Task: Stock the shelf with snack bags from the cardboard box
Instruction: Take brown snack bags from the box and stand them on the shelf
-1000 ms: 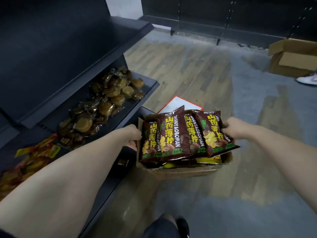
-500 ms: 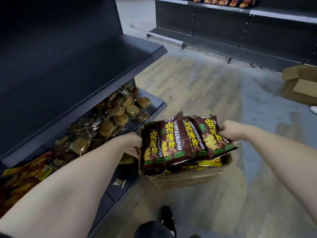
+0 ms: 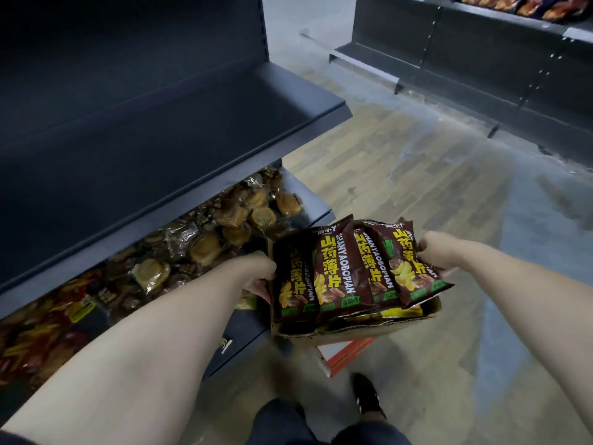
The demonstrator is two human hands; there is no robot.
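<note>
Hands are stretched forward from two bare forearms above a shop aisle. A row of four brown snack bags (image 3: 340,277), printed with yellow characters, is squeezed between them and held upright, side by side. The left hand (image 3: 260,275) is set against the left end of the row, its fingers curled round the edge of the outermost bag. The right hand (image 3: 438,255) is clamped on the right end, thumb on top and fingers tucked underneath.

The row is held over the open top of a cardboard box (image 3: 353,334). Yellow packets (image 3: 401,312) are seen lying inside; whether the row touches them cannot be told. A red-and-white flat board (image 3: 346,354) is partly covered by the box.

On the left, a dark metal shelf (image 3: 192,130) is seen. Beneath it, a lower shelf (image 3: 317,216) is heaped with wrapped pastries (image 3: 224,226). Far to the right, another shelving unit (image 3: 465,59) is seen across the wood-patterned floor (image 3: 417,162). A dark shoe (image 3: 365,396) is planted near the bottom edge.
</note>
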